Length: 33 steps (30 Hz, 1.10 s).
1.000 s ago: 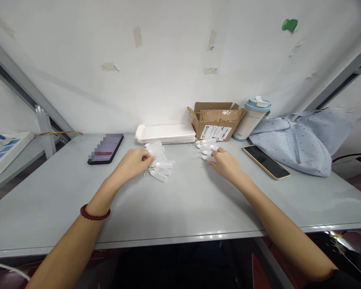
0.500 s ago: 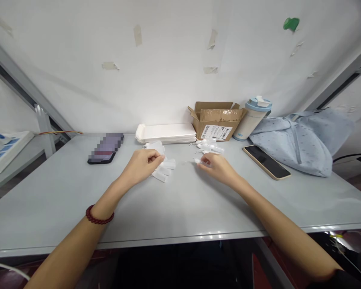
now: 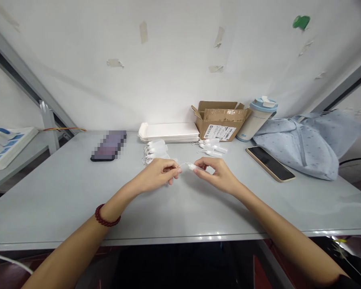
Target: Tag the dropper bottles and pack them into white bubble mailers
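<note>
My right hand pinches a small translucent plastic bottle by its body; its white capped end points left. From that end a thin white cord runs to my left hand, whose thumb and forefinger are closed on it. Both hands are just above the table. Behind my left hand lies a row of similar small bottles with cords at their left ends; my hand covers part of it. A second group of bottles lies beyond my right hand.
White flat boxes or trays are stacked against the wall. An open cardboard box, a tumbler and a light blue cloth bag stand to the right. One phone lies right, another phone left, on the grey table.
My left hand has moved right and nearer, off the row of bottles, and now pinches the cord. My right hand has brought its bottle slightly nearer. The view has shifted a little.
</note>
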Tool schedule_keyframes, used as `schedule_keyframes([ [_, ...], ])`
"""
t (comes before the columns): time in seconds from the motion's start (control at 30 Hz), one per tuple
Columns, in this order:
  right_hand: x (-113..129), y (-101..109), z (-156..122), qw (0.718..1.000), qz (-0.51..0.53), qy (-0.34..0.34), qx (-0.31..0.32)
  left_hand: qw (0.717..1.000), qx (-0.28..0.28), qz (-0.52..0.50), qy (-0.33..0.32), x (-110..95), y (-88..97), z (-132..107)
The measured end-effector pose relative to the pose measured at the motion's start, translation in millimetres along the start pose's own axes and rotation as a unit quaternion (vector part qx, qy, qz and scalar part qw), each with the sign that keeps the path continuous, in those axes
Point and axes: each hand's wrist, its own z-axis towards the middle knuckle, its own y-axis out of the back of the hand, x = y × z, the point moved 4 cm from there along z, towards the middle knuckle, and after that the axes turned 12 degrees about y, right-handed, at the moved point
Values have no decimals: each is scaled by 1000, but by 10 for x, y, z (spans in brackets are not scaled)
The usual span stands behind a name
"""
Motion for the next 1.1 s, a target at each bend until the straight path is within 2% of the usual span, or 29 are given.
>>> schedule_keyframes([
  [0.3, -24, 50, 2, 1000, -8, -1, -19, 997, 20, -69, -29, -4, 78, 18],
  [0.5, -30, 56, -12, 1000, -3, 0, -25, 993, -77, -94, -10, -5, 145, 10],
  [0.57, -25, 40, -14, 1000, -1, 2, -22, 990, -90, -108, -9, -11, 150, 8],
  [0.8, 9, -30, -19, 1000, 7, 14, -7, 987, -56, -152, 8, 25, 32, 34],
  [1.1, 17, -42, -24, 1000, 21, 3, -11, 985, -62, -163, 16, 24, -17, 46],
])
